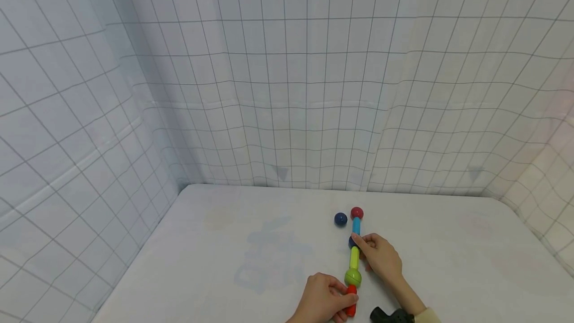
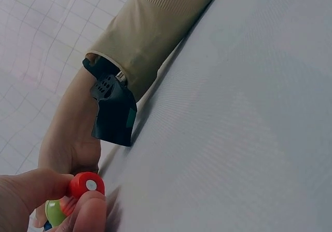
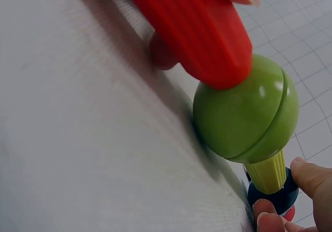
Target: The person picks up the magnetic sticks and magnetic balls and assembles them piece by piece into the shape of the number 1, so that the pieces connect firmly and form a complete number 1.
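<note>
A chain of coloured rods and balls lies on the table. From the far end run a red ball [image 1: 357, 212], a light blue rod [image 1: 356, 225], a dark blue ball [image 1: 352, 242], a yellow-green rod [image 1: 354, 258], a green ball [image 1: 353, 277] and a red rod [image 1: 352, 310]. My left hand [image 1: 320, 297] pinches the red rod between thumb and fingers; its near end shows a pale disc in the left wrist view. The rod's other end touches the green ball [image 3: 238, 112]. My right hand [image 1: 382, 258] holds the dark blue ball mid-chain, partly covering it.
Left of the chain's far end lies a loose dark blue ball [image 1: 341, 219]. The white table [image 1: 179, 273] is bordered by grid-patterned curtains [image 1: 287, 88] behind and at both sides. A black wrist device [image 1: 391, 315] sits on the right forearm, by the beige sleeve [image 2: 155, 29].
</note>
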Demonstrator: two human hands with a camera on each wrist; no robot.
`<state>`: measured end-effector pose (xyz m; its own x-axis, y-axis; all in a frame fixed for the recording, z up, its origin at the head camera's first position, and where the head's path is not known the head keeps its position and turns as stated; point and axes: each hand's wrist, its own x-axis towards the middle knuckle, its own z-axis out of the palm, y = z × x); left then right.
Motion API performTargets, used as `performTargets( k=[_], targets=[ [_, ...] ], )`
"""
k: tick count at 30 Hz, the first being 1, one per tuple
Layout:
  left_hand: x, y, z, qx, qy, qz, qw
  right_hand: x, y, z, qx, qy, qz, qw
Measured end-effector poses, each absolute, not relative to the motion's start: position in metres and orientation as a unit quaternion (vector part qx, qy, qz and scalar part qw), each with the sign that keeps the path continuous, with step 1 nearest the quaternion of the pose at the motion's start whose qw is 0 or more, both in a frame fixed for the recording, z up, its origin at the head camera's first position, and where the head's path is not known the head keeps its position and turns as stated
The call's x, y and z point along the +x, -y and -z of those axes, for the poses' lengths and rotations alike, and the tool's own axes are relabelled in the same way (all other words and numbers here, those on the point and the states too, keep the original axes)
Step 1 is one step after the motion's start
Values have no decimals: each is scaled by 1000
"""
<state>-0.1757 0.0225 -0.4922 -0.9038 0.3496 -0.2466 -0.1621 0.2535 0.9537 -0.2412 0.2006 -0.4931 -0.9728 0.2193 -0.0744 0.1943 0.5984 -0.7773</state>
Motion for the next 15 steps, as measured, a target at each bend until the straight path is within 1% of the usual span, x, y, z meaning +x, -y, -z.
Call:
performTargets(
  k=[15],
  targets=[
    [-173,-24,488,47,-771,-600,206,-241,-201,492,-118,893,-434,10]
  ],
)
